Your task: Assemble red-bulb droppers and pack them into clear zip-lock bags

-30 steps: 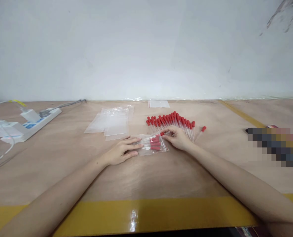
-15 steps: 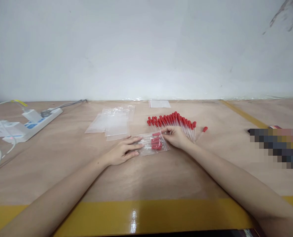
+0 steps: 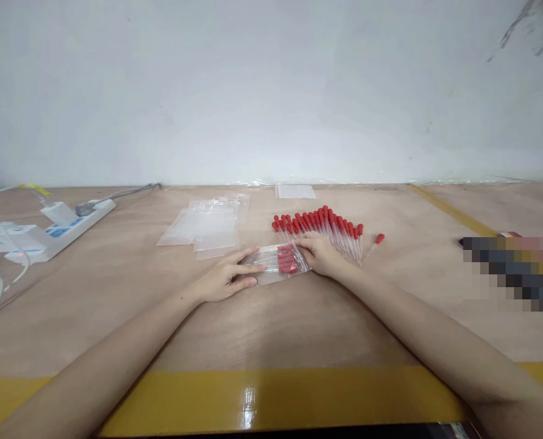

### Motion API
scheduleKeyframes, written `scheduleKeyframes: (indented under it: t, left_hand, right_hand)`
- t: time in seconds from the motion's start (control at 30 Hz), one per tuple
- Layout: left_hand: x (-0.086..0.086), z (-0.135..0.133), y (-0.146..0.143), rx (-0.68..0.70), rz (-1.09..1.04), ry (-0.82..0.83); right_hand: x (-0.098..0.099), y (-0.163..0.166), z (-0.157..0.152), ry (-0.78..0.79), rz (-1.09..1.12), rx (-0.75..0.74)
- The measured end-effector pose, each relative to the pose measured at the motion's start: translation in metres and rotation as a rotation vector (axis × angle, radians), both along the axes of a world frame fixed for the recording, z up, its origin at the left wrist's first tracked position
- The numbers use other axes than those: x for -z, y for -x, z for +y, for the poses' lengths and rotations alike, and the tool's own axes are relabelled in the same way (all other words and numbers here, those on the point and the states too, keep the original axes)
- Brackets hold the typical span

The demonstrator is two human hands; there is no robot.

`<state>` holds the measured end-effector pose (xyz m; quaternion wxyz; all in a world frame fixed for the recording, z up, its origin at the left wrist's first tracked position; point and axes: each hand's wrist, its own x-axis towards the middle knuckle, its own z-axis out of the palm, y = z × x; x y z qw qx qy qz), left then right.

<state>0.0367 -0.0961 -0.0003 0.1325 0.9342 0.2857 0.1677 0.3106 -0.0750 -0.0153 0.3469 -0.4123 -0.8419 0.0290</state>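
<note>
A clear zip bag [image 3: 268, 278] lies on the table in front of me, with several red-bulbed droppers [image 3: 287, 259] side by side in it, bulbs toward the right end. My left hand [image 3: 228, 275] rests at the bag's left end, fingers stretched out and apart over it. At the other end, my right hand [image 3: 318, 253] has its thumb and fingers closed on the bag's mouth edge; the fingertips are partly hidden. Just behind that hand, a fanned pile of droppers [image 3: 325, 213] spreads out, red bulbs away from me. One single dropper [image 3: 379, 238] lies apart on its right.
Flat clear bags [image 3: 214, 228] overlap behind my left hand. A small white packet [image 3: 295, 192] lies near the wall. On the left stands a white power strip [image 3: 77, 228] with plugs and cables. A pixelated dark object [image 3: 518, 271] is at the right. Yellow tape [image 3: 271, 396] lines the front edge.
The top dropper, which stuck out toward the right hand, now lies in line with the others inside the bag. My right hand has shifted slightly to the bag's mouth edge.
</note>
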Motion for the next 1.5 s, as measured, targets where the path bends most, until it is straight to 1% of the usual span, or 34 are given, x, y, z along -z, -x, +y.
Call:
scheduleKeyframes:
  t: [0.07, 0.1, 0.23, 0.37, 0.47, 0.53, 0.6, 0.67, 0.73, 0.8, 0.87, 0.9, 0.97, 1.03, 1.07, 1.1, 1.13, 1.17, 1.2, 1.23, 1.27, 1.3, 1.33, 1.37, 1.43, 1.5]
  left_hand:
    - [-0.001, -0.001, -0.001, -0.009, -0.026, 0.003]
    - [-0.002, -0.001, -0.001, -0.012, -0.045, 0.005]
    - [-0.002, -0.001, -0.002, -0.008, -0.116, 0.018]
    - [-0.001, -0.002, -0.001, -0.032, -0.142, -0.015]
    - [-0.002, 0.000, -0.004, -0.111, -0.174, -0.044]
    - [-0.006, 0.007, -0.009, -0.207, -0.173, -0.047]
    - [-0.011, 0.018, -0.018, -0.282, -0.123, -0.041]
    - [-0.017, 0.031, -0.027, -0.287, -0.056, -0.023]
    - [-0.020, 0.043, -0.035, -0.233, 0.007, 0.069]
    - [-0.022, 0.052, -0.040, -0.164, 0.023, 0.255]
    - [-0.022, 0.056, -0.042, -0.101, -0.022, 0.424]
    - [-0.022, 0.056, -0.043, -0.071, -0.055, 0.482]
    - [-0.021, 0.054, -0.044, -0.029, -0.091, 0.542]
    - [-0.021, 0.052, -0.042, -0.030, -0.091, 0.539]
    - [-0.021, 0.052, -0.040, -0.068, -0.093, 0.500]
    - [-0.021, 0.054, -0.035, -0.147, -0.103, 0.424]
    - [-0.021, 0.057, -0.029, -0.260, -0.116, 0.327]
    - [-0.021, 0.062, -0.020, -0.418, -0.141, 0.194]
    - [-0.021, 0.067, -0.009, -0.629, -0.141, 0.046]
    - [-0.021, 0.073, 0.003, -0.832, -0.118, -0.051]
    - [-0.020, 0.079, 0.015, -0.993, -0.089, -0.095]
    - [-0.020, 0.085, 0.027, -1.121, -0.070, -0.100]
    - [-0.019, 0.090, 0.038, -1.204, -0.057, -0.063]
    - [-0.018, 0.094, 0.048, -1.236, -0.049, 0.002]
    - [-0.017, 0.101, 0.063, -1.239, -0.052, 0.133]
    - [-0.016, 0.105, 0.072, -1.246, -0.063, 0.205]
  right_hand:
    - [-0.002, 0.001, -0.002, -0.002, -0.069, 0.011]
    - [-0.003, 0.000, -0.003, 0.007, -0.065, 0.011]
    - [-0.004, -0.002, -0.005, 0.057, 0.038, 0.015]
    - [-0.002, -0.004, -0.005, 0.063, -0.066, 0.070]
    - [-0.003, -0.003, -0.007, 0.085, -0.132, 0.088]
    - [-0.005, -0.002, -0.008, 0.097, -0.137, 0.085]
    - [-0.005, -0.001, -0.009, 0.093, -0.104, 0.076]
    - [-0.006, -0.001, -0.009, 0.073, -0.059, 0.048]
    - [-0.007, 0.000, -0.010, 0.073, 0.003, -0.010]
    - [-0.009, 0.001, -0.012, 0.141, 0.126, -0.059]
    - [-0.013, 0.003, -0.015, 0.275, 0.329, -0.056]
    - [-0.014, 0.005, -0.017, 0.355, 0.435, -0.038]
    - [-0.017, 0.009, -0.019, 0.504, 0.558, 0.003]
    - [-0.018, 0.013, -0.020, 0.611, 0.507, -0.005]
    - [-0.018, 0.014, -0.020, 0.654, 0.449, -0.019]
    - [-0.018, 0.015, -0.020, 0.695, 0.408, -0.031]
    - [-0.019, 0.014, -0.020, 0.741, 0.402, -0.038]
    - [-0.020, 0.013, -0.019, 0.790, 0.436, -0.038]
    - [-0.022, 0.012, -0.018, 0.835, 0.502, -0.028]
    - [-0.025, 0.010, -0.016, 0.871, 0.587, -0.014]
    - [-0.028, 0.008, -0.012, 0.889, 0.683, -0.003]
    - [-0.032, 0.007, -0.007, 0.888, 0.783, 0.003]
    - [-0.035, 0.008, -0.001, 0.873, 0.878, 0.005]
    - [-0.038, 0.010, 0.007, 0.850, 0.964, 0.008]
    - [-0.041, 0.022, 0.026, 0.794, 1.078, 0.029]
    - [-0.039, 0.043, 0.047, 0.727, 1.058, 0.101]
